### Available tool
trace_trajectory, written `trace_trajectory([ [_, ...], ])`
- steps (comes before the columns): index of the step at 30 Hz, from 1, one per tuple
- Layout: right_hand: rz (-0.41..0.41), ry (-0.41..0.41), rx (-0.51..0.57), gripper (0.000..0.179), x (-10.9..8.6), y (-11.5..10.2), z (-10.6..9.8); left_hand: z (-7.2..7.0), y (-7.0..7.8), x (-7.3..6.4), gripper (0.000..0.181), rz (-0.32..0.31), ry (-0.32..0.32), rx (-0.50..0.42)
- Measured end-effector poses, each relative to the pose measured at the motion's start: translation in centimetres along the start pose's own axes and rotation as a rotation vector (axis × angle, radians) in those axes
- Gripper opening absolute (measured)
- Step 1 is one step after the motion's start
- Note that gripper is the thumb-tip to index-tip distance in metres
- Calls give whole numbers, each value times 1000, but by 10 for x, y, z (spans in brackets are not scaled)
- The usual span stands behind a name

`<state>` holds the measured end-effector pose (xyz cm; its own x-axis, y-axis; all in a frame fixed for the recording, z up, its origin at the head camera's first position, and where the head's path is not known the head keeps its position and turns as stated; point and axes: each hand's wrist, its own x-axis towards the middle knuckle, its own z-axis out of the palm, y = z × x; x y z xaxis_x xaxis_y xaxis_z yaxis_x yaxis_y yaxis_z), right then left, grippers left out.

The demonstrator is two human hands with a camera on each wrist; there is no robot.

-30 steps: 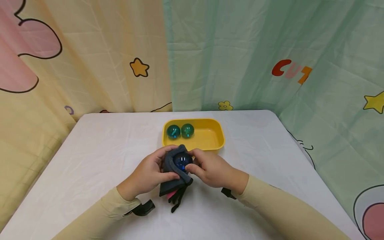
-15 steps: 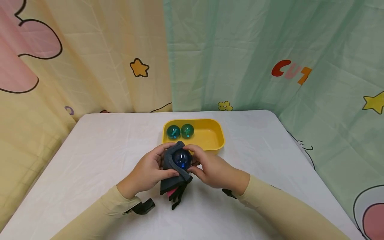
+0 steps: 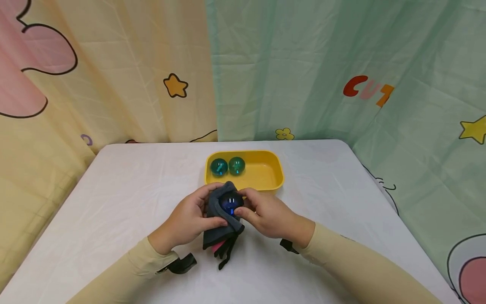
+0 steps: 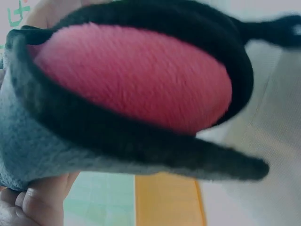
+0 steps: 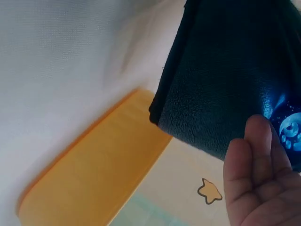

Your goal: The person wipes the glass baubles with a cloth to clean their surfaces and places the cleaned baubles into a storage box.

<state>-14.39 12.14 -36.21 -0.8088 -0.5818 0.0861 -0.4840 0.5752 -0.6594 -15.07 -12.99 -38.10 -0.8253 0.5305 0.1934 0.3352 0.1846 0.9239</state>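
Observation:
In the head view a dark blue clear ball (image 3: 230, 202) sits in a fold of a grey plush cloth (image 3: 218, 226). My left hand (image 3: 186, 219) grips the cloth from the left, its thumb pressing across the front. From the right my right hand (image 3: 271, 213) pinches the ball between thumb and fingers. Pink plush lining (image 4: 141, 77) fills the left wrist view inside dark edges. White markings on the ball (image 5: 289, 129) show in the right wrist view, where fingers (image 5: 258, 141) touch the cloth and ball. The ball's underside is hidden by the cloth.
Just beyond the hands stands a yellow tray (image 3: 263, 169) on a white-covered table (image 3: 152, 169). A teal ball (image 3: 219, 167) and a green ball (image 3: 237, 166) lie side by side at its left end. Patterned curtains (image 3: 303, 63) hang behind the table.
The cloth and ball rose slightly half a second ago, then came back down. My right thumb has moved from the ball's lower edge onto its front. The balls in the tray stayed put.

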Motion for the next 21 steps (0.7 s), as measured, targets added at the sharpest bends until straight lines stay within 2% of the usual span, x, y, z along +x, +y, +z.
trace_trajectory([
  [6, -80, -11, 11, 71, -1, -2, -4, -2, 1, 0, 79, 2, 16, 15],
  [10, -107, -5, -51, 66, -1, -4, -6, -3, 2, 1, 79, -1, 14, 5],
  [14, -98, 3, -98, 64, -1, -5, -7, -2, 4, 0, 79, 4, 8, -16],
  [17, -58, -2, -75, 56, -1, -4, -6, -1, 4, 0, 77, 7, 5, -19],
  [21, 3, -6, 7, 45, 0, -2, -3, 0, 3, -1, 77, -1, 2, -10],
])
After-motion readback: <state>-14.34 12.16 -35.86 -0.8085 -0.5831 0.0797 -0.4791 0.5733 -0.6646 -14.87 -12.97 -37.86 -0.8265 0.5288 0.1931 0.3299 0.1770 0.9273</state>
